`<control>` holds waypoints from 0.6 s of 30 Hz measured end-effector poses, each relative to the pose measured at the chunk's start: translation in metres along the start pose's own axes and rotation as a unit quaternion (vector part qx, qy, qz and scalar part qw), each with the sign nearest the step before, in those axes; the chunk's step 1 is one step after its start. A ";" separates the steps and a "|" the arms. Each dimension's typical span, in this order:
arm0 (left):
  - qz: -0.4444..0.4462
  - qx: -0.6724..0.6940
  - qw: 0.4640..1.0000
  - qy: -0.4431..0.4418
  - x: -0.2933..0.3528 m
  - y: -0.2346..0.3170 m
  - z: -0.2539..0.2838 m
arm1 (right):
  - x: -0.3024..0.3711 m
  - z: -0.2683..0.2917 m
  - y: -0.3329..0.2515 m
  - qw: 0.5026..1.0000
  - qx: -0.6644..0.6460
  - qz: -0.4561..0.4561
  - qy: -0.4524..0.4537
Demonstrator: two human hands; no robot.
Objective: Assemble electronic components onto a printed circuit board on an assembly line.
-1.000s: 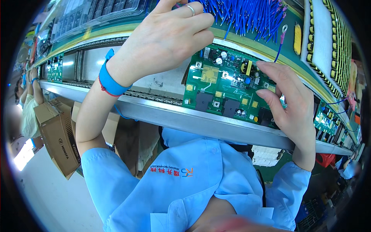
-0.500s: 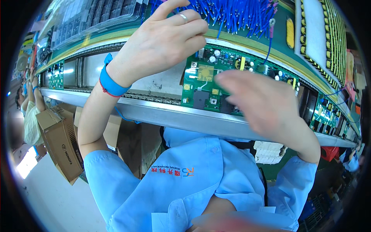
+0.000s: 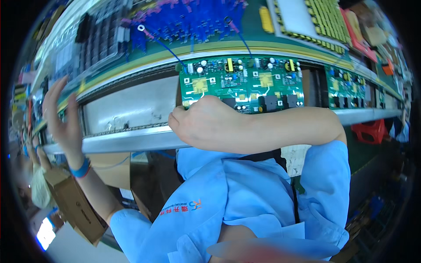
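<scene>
My right hand (image 3: 206,123) at the circuit board's (image 3: 232,85) near corner
Its grip I can't tell; left hand (image 3: 63,120) spread. Best kept level, blue wire (image 3: 170,51) slack.

Wide head-worn fisheye view, steeply downward from close above both hands (image 3: 63,120) (image 3: 205,122).

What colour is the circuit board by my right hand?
Green circuit board, shown in the head view.

Electronics factory, circuit boards (image 3: 240,82), conveyor (image 3: 127,141)
</scene>
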State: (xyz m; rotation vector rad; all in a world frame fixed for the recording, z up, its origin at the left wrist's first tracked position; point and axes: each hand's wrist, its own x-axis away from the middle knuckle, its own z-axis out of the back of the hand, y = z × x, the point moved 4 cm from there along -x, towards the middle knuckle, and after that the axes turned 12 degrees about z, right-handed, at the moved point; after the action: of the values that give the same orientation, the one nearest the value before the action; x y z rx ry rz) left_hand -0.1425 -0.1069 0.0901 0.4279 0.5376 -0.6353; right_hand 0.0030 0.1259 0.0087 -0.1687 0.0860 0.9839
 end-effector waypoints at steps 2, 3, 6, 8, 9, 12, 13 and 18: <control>0.137 0.156 0.978 0.033 0.010 -0.046 0.009 | 0.014 -0.003 0.004 0.999 -0.030 -0.018 0.038; 0.206 0.214 0.954 0.047 0.007 -0.068 0.020 | 0.017 0.000 0.002 0.999 -0.027 -0.032 0.033; 0.236 0.232 0.940 0.080 -0.001 -0.101 0.031 | 0.036 0.002 0.007 0.997 -0.024 -0.057 0.054; 0.220 0.206 0.949 0.090 -0.019 -0.096 0.028 | 0.050 0.007 0.012 0.994 -0.032 -0.097 0.034; 0.207 0.173 0.958 0.097 -0.030 -0.094 0.027 | 0.057 0.009 0.012 0.995 -0.027 -0.092 0.034; 0.200 0.297 0.925 0.130 -0.056 -0.110 0.023 | 0.077 0.011 0.016 0.990 -0.021 -0.137 0.019; 0.212 0.294 0.921 0.145 -0.060 -0.127 0.033 | 0.079 0.012 0.017 0.986 -0.017 -0.163 0.008; 0.254 0.188 0.922 0.223 -0.032 -0.214 0.068 | 0.086 0.013 0.013 0.975 -0.039 -0.215 -0.028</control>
State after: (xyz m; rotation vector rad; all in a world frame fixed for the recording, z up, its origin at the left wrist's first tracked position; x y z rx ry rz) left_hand -0.2809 -0.2840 0.1173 1.0546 0.7014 -0.1249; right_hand 0.0391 0.2055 0.0070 -0.2203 -0.0410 0.5594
